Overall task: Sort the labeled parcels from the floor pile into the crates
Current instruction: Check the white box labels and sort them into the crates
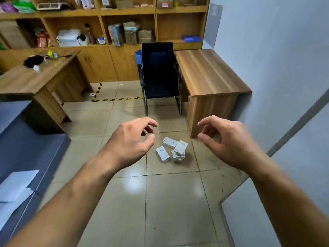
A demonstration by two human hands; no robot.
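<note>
Near the middle of the frame, a small pile of white labeled parcels (173,150) lies on the glossy beige tiled floor (169,202). They are flat rectangular boxes with printed labels: one lies a little apart on the pile's left side, and the others are heaped unevenly on one another.

Both bare forearms reach in from the bottom corners. The left hand (131,139) hangs to the left of the pile and slightly above it in the picture. The right hand (226,139) hangs to the right of the pile at about the same height. The hands are well apart, with the parcels showing in the gap between them, a little lower. Each hand has loosely curled fingers with the thumb set opposite them, holds nothing, and touches no parcel.

Beyond the pile, a black office chair (158,68) stands at the centre top, just beside a wood-grain desk (210,72) on the right. A second wooden desk (35,77) sits at the left, and wooden shelving (124,11) filled with boxes runs across the top. Yellow-and-black striped tape (115,99) marks the floor by the chair. At the lower left, a dark blue-grey surface (26,148) carries white paper sheets (17,184).
</note>
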